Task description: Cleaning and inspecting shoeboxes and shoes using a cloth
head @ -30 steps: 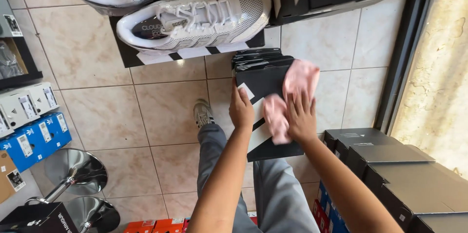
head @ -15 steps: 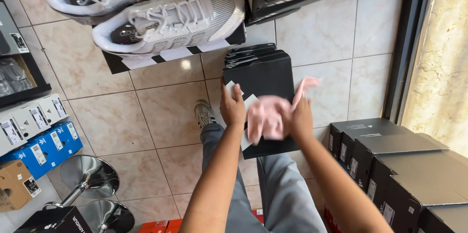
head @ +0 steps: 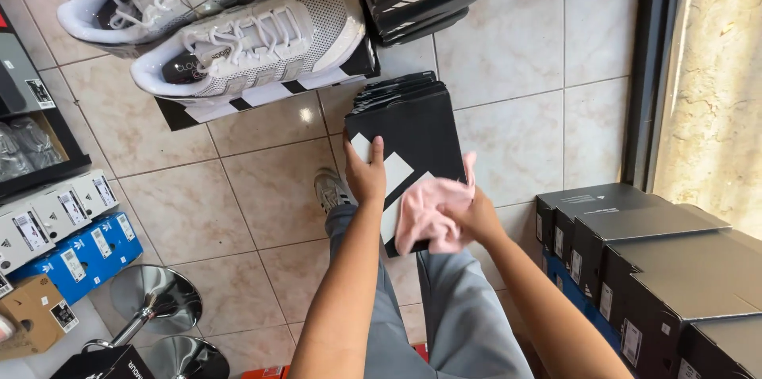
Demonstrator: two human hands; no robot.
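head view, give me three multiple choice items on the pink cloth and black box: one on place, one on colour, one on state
1. Where is the left hand?
A. on the black box's left edge
B. on a stool
C. on a shoe

2. What colour is the cloth?
A. blue
B. pink
C. green

3. What is the state of the right hand?
A. empty and open
B. out of view
C. closed on the cloth

Answers: 1 A, its thumb lies on the box's face; 2 B, it shows pale pink against the box; 3 C, the cloth is bunched in it.
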